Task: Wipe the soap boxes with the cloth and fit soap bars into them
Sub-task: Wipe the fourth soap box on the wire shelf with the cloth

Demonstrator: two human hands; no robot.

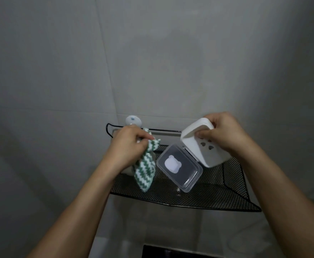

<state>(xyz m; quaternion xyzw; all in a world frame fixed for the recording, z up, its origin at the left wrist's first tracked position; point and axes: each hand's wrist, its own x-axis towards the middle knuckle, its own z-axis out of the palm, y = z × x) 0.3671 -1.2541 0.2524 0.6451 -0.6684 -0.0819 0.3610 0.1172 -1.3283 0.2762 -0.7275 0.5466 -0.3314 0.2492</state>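
Note:
My right hand (pixel 225 135) grips a white soap box (pixel 195 144) above the right part of a black mesh shelf (pixel 217 194). The box is tilted, and small heart-shaped holes show in its inner face. Its clear hinged lid (pixel 179 169) hangs open to the lower left, with a white bear-shaped patch in its middle. My left hand (pixel 129 146) grips a green and white zigzag cloth (pixel 146 169) that dangles over the left part of the shelf, just left of the lid. No soap bar is visible.
The shelf is fixed to a grey tiled wall, with a black rail (pixel 163 130) along its back. A white round suction hook (pixel 133 120) sits on the wall above the left end. A dark object (pixel 171 252) shows at the bottom edge.

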